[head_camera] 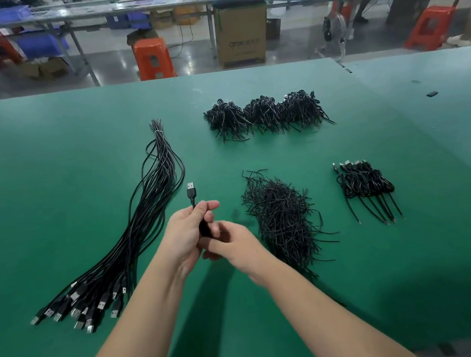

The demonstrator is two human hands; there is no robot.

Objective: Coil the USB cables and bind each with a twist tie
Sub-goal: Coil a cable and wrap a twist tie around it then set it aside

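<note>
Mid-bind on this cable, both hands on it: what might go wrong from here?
1. The coiled cable is pinched between the left hand and right hand; a loosened grip may let it spring open.
2. Its USB plug sticks out above the fingers and might snag.
3. The twist tie pile lies beside the right wrist and may scatter if brushed.

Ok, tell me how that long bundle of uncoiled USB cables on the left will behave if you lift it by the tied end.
The uncoiled cable bundle would probably droop: its strands already curve loosely across the green table. Only one white tie shows, at the far end, so the plug ends, already fanned out, would likely swing and spread. It looks fairly light.
</note>
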